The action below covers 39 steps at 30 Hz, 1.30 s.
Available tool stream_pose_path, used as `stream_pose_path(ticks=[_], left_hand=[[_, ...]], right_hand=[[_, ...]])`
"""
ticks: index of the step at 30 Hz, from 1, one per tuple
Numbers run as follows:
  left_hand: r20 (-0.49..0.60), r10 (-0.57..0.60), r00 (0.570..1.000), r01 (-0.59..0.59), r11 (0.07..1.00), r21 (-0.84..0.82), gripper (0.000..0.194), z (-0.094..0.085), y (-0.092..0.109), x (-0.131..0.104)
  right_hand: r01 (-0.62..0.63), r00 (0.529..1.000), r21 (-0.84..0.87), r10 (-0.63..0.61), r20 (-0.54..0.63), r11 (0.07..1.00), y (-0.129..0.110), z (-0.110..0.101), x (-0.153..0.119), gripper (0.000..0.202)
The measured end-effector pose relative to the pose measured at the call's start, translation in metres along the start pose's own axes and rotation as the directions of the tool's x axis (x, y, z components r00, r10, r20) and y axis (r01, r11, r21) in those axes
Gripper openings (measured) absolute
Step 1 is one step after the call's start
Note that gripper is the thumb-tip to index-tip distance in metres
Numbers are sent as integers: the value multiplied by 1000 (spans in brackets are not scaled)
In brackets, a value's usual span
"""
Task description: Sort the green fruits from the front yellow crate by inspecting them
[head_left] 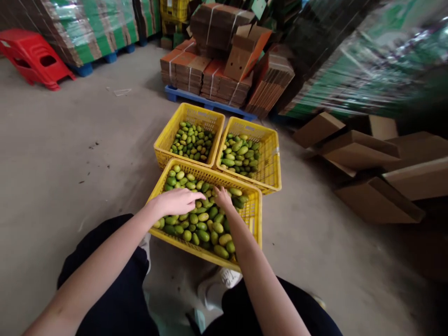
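Close in front of my legs, a yellow plastic crate [206, 254] holds many oval green and yellow fruits [202, 235] that look like small mangoes. My left hand [178, 201] is over the crate's middle, palm down, its index finger stretched to the right just above the fruits. Beside it, my right hand [223, 198] reaches down among the fruits near the far side, fingers apart. I see no fruit held in either hand, though the undersides of both are hidden. At the crate's right end, part of the slatted bottom shows.
Behind stand two more yellow crates, the left crate [161, 148] and the right crate [271, 161], both with similar fruits. Flattened cartons [182, 70] lie bundled on a blue pallet [196, 98]. Open cardboard boxes [360, 149] are at right, a red stool [35, 56] far left.
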<state>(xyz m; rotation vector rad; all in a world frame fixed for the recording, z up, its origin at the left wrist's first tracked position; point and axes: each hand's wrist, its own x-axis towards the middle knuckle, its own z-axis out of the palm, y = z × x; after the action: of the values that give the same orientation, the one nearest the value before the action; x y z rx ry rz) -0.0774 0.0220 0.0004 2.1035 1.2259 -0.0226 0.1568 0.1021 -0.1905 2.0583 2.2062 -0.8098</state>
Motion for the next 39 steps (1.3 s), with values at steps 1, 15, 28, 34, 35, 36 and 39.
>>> stream_pose_path(ticks=[1, 15, 28, 34, 35, 36, 39], left_hand=[[-35, 9, 999, -9, 1000, -2, 44, -4, -2, 2], [-220, 258, 941, -140, 887, 441, 51, 20, 3, 14], [-120, 199, 973, -117, 866, 486, 38, 16, 0, 15], [-76, 183, 980, -124, 865, 486, 31, 25, -15, 16], [-72, 181, 981, -126, 869, 479, 31, 26, -16, 16], [-66, 177, 982, -125, 871, 474, 32, 26, -17, 16], [-48, 158, 986, -116, 869, 481, 30, 26, -19, 16]], right_hand=[[23, 1000, 6, -23, 12, 1000, 0, -1, 7, 51], [28, 898, 906, -409, 163, 423, -52, -69, -86, 43], [8, 975, -88, 12, 224, 996, 37, -41, -53, 26], [72, 966, -265, 0, 260, 962, 59, 15, -73, 47], [86, 967, -277, -13, 254, 957, 60, 18, -76, 48], [93, 969, -287, -20, 247, 953, 60, 20, -77, 47], [90, 974, -296, -22, 226, 951, 59, 19, -74, 38]])
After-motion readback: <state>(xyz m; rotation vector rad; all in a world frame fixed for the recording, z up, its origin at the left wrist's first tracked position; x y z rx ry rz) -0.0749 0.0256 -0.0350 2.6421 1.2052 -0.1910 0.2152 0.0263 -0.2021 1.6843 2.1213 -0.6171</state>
